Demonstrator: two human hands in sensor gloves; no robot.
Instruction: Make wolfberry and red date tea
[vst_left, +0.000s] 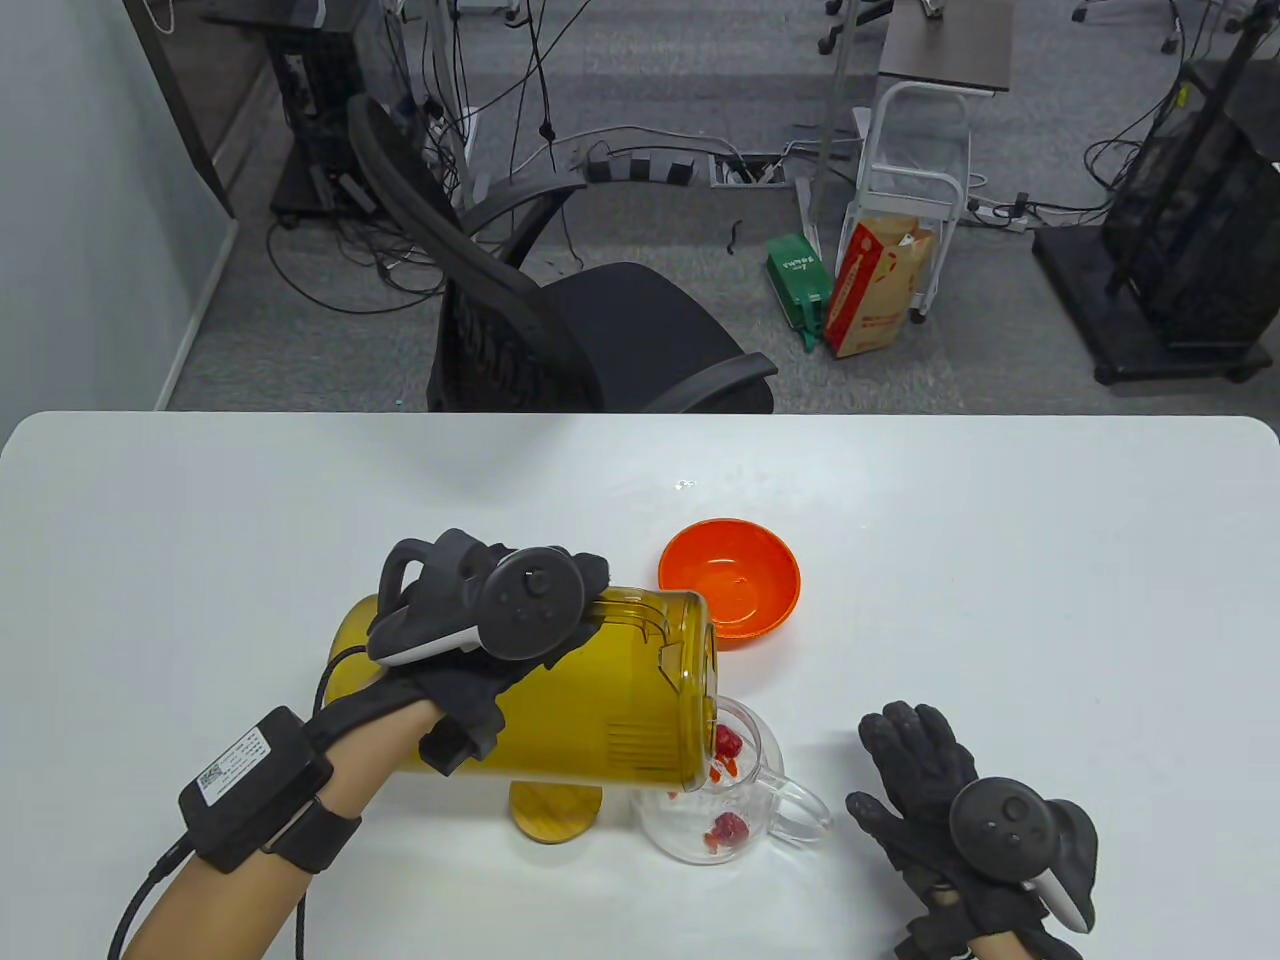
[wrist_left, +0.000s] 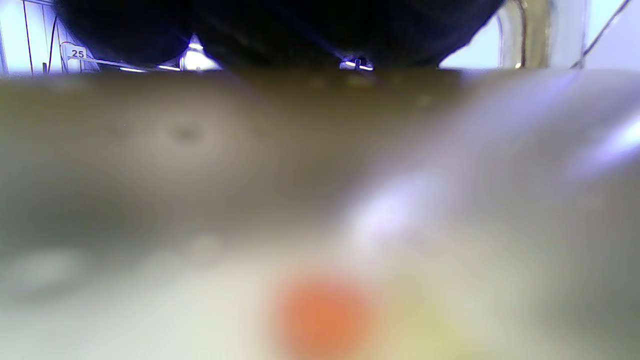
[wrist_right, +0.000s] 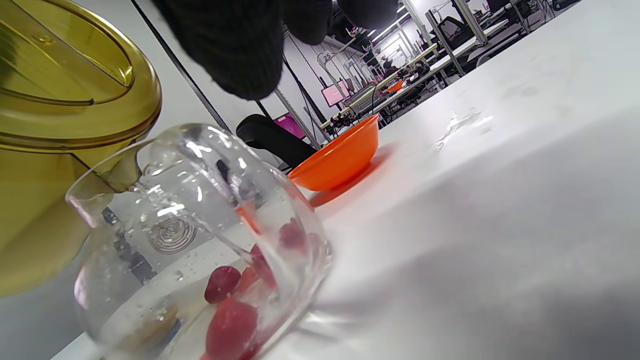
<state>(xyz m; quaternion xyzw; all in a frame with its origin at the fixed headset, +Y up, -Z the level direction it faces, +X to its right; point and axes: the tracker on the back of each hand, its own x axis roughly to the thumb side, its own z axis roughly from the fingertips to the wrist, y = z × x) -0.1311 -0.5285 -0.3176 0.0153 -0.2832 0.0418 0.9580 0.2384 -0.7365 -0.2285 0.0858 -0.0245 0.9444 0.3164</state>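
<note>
A tilted amber plastic pitcher (vst_left: 560, 700) overhangs the clear glass cup (vst_left: 725, 800), blocking its mouth from the left, with a round wooden lid (vst_left: 557, 812) just beside. Behind stands an orange plastic bowl (vst_left: 731, 580); the white surface (vst_left: 1050, 560) lies open to the right and far side.

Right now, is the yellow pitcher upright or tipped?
Tipped. The pitcher lies near horizontal in the left hand, its spout over the glass cup, where red dates sit in water.
</note>
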